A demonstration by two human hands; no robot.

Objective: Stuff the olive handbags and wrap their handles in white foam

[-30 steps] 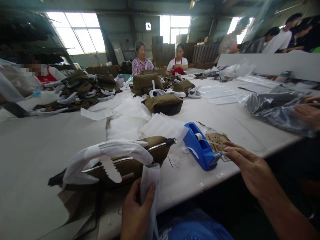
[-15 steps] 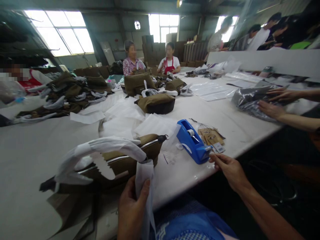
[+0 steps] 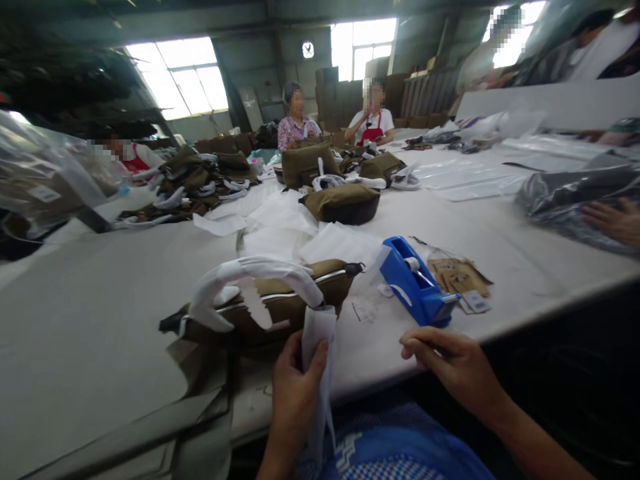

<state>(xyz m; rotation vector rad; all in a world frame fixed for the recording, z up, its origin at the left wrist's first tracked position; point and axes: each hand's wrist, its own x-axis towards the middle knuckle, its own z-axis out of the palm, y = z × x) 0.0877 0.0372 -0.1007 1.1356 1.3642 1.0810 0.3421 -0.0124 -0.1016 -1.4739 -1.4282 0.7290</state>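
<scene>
An olive bag (image 3: 280, 303) with a dark base and silver zip lies on the white table, its handle (image 3: 260, 270) wrapped in white material. My left hand (image 3: 297, 380) pinches a white strip (image 3: 320, 353) hanging at the near end of the handle. In front of the blue tape dispenser (image 3: 413, 283), my right hand (image 3: 445, 357) is closed, thumb against fingers; whatever lies between the fingertips is too small to make out. Brown tags (image 3: 460, 277) and a small white label (image 3: 475, 302) lie right of the dispenser.
Thin white sheets (image 3: 280, 220) and more olive bags (image 3: 343, 203) lie beyond. A pile of bags (image 3: 200, 177) is at the back left. Grey sheets (image 3: 185, 427) are at the near left. Another person's hand (image 3: 617, 220) rests on a plastic-wrapped item (image 3: 565, 200) at right.
My right hand has moved away from the dispenser's cutting end, toward my left hand. My left hand still holds the white strip. The view has swung left.
</scene>
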